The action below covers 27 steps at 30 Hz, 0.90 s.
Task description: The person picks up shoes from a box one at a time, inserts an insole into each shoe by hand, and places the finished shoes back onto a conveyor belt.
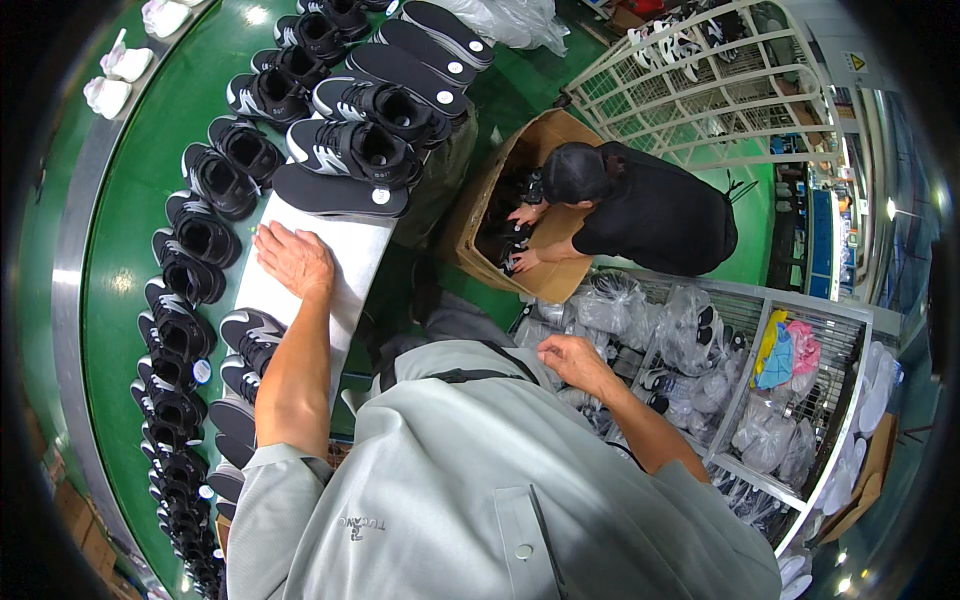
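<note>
The left hand (293, 260) lies flat, palm down with fingers loosely spread, on a bare white rectangular board (345, 262) that tops a narrow counter. Just beyond the fingertips, at the far end of that board, rests a flat black shoe insole with a small round white sticker (338, 192), and behind it stand black sports shoes with white side stripes (352, 147), with more black insoles (420, 60) stacked further back. Nearer along the same board, just left of the forearm, sit two more black-and-white shoes (252, 335).

To the left runs a curved green conveyor belt (130, 200) with a grey metal rim, carrying a long row of black shoes (185, 290) from far to near. At its far left edge lie a few white moulded shoe forms (120, 70).

The right hand (570, 358) is raised at the right of the grey jacket, fingers curled loosely inward; whether it pinches anything cannot be told. It hovers above a white wire shelf rack (800, 330) filled with clear plastic bags of shoes (690, 330) and some yellow, blue and pink cloths (785, 350).

Further away, another person in black clothing (640, 210) crouches on the green floor, both hands inside an open brown cardboard box (505, 175) that holds black shoes. Behind that person stands a white wire cage trolley (700, 90).
</note>
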Each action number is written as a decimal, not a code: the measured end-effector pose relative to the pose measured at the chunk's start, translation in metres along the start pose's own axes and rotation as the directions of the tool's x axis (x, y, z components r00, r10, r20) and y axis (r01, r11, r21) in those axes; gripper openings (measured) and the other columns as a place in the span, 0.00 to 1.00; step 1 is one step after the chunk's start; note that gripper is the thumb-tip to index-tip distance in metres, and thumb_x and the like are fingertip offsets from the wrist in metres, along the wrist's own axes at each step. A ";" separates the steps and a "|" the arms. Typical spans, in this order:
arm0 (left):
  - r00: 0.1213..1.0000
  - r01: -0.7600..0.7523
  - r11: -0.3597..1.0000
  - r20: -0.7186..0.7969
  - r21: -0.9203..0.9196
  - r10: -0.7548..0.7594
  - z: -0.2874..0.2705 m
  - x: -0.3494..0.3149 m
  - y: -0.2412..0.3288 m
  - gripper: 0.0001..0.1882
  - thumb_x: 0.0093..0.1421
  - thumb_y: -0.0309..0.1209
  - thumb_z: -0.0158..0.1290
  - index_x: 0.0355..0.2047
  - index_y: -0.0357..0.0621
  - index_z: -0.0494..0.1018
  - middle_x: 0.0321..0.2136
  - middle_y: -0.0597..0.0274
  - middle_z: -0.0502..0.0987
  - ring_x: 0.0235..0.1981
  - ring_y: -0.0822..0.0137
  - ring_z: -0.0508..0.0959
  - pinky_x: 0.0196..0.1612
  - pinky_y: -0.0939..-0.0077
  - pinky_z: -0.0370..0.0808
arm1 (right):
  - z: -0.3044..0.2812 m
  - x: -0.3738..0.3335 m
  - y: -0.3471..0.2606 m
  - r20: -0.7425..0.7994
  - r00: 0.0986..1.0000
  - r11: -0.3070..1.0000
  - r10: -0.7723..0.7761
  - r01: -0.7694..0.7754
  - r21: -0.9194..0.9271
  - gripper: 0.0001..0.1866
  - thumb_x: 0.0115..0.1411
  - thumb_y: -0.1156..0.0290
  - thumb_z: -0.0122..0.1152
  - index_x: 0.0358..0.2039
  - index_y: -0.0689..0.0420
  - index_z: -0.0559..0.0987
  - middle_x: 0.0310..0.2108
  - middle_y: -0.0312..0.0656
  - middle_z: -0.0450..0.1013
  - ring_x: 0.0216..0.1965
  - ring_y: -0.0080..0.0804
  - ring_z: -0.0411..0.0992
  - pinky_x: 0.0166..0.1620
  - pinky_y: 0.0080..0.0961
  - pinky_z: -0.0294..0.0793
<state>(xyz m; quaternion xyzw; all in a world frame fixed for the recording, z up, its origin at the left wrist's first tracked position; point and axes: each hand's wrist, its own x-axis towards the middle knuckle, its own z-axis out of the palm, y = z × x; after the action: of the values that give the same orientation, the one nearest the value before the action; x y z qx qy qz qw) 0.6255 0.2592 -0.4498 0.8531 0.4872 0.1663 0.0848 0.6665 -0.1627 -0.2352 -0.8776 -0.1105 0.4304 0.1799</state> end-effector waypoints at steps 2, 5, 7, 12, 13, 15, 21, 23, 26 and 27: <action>1.000 0.001 1.000 -0.006 0.003 -0.001 0.001 0.000 0.000 0.26 0.63 0.34 0.49 0.60 0.35 0.65 0.64 0.44 0.64 0.68 0.43 0.59 0.69 0.49 0.54 | -0.001 0.004 -0.001 0.001 1.000 1.000 0.005 -0.005 -0.014 0.13 0.62 0.65 0.62 0.42 0.61 0.82 0.29 0.51 0.80 0.28 0.38 0.79 0.35 0.34 0.78; 1.000 -0.002 1.000 -0.013 0.029 0.002 0.000 0.001 0.001 0.26 0.63 0.34 0.49 0.59 0.35 0.65 0.63 0.44 0.65 0.67 0.43 0.59 0.69 0.49 0.54 | -0.002 0.010 0.000 -0.004 1.000 1.000 -0.005 0.005 -0.026 0.13 0.61 0.65 0.63 0.41 0.61 0.82 0.30 0.51 0.80 0.28 0.38 0.79 0.35 0.34 0.78; 0.999 0.014 0.998 0.049 0.064 -0.018 0.001 0.002 0.001 0.27 0.64 0.36 0.48 0.61 0.37 0.63 0.65 0.47 0.63 0.69 0.45 0.57 0.70 0.49 0.53 | -0.003 0.013 0.000 -0.009 1.000 0.999 -0.022 0.022 -0.025 0.13 0.61 0.66 0.63 0.41 0.61 0.82 0.31 0.51 0.80 0.29 0.38 0.79 0.36 0.34 0.77; 0.999 0.016 0.997 0.043 0.075 -0.019 0.002 0.002 0.002 0.27 0.64 0.35 0.48 0.61 0.37 0.64 0.64 0.47 0.64 0.69 0.46 0.57 0.70 0.49 0.53 | -0.007 0.020 0.003 -0.048 0.999 0.999 -0.019 0.021 0.045 0.12 0.60 0.66 0.62 0.40 0.60 0.82 0.32 0.50 0.80 0.32 0.38 0.78 0.38 0.34 0.77; 0.999 0.011 0.997 0.040 0.073 -0.014 0.002 0.003 0.002 0.27 0.64 0.35 0.48 0.61 0.37 0.64 0.64 0.47 0.64 0.69 0.46 0.58 0.70 0.49 0.53 | -0.008 0.021 0.002 -0.048 0.999 0.999 -0.019 0.021 0.046 0.12 0.60 0.66 0.62 0.40 0.60 0.82 0.32 0.50 0.80 0.32 0.38 0.78 0.38 0.34 0.77; 0.999 0.013 0.997 0.042 0.074 -0.017 0.002 0.004 0.003 0.27 0.63 0.35 0.48 0.61 0.37 0.64 0.64 0.47 0.64 0.69 0.46 0.58 0.70 0.49 0.53 | -0.010 0.022 -0.001 -0.031 0.999 0.999 0.027 -0.025 0.035 0.12 0.60 0.66 0.62 0.40 0.60 0.82 0.32 0.50 0.80 0.32 0.38 0.78 0.38 0.34 0.77; 0.999 0.004 0.996 0.039 0.088 -0.007 0.009 0.004 0.000 0.26 0.63 0.35 0.49 0.60 0.37 0.65 0.64 0.47 0.64 0.69 0.45 0.58 0.70 0.48 0.53 | -0.008 0.028 0.000 -0.037 0.999 1.000 -0.029 0.028 -0.008 0.13 0.60 0.66 0.62 0.40 0.60 0.82 0.32 0.50 0.80 0.33 0.40 0.79 0.38 0.35 0.77; 0.999 0.006 0.997 0.043 0.083 -0.010 0.009 0.004 0.001 0.26 0.63 0.35 0.49 0.60 0.37 0.64 0.64 0.47 0.64 0.69 0.45 0.58 0.70 0.48 0.53 | -0.008 0.029 -0.001 -0.027 0.999 1.000 -0.024 0.024 -0.007 0.13 0.60 0.65 0.62 0.40 0.60 0.82 0.32 0.51 0.80 0.33 0.41 0.79 0.38 0.36 0.77; 0.998 0.014 0.998 0.054 0.066 -0.018 0.008 0.005 0.002 0.27 0.63 0.35 0.48 0.60 0.37 0.64 0.64 0.47 0.64 0.69 0.44 0.58 0.70 0.48 0.53 | -0.008 0.031 -0.002 -0.020 1.000 1.000 -0.024 0.024 -0.012 0.13 0.60 0.65 0.62 0.40 0.61 0.82 0.33 0.51 0.80 0.34 0.41 0.79 0.39 0.36 0.77; 0.999 0.017 0.998 0.048 0.055 -0.020 0.008 0.005 0.002 0.27 0.63 0.35 0.48 0.61 0.36 0.64 0.64 0.46 0.63 0.69 0.44 0.58 0.70 0.48 0.53 | -0.008 0.032 -0.003 -0.023 0.999 0.999 -0.029 0.028 -0.017 0.13 0.60 0.65 0.62 0.41 0.61 0.82 0.33 0.51 0.80 0.34 0.42 0.79 0.39 0.37 0.77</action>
<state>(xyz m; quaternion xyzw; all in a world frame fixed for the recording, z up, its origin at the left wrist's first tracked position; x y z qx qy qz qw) 0.6324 0.2629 -0.4556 0.8543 0.4973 0.1315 0.0749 0.6925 -0.1509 -0.2524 -0.8825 -0.1245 0.4164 0.1798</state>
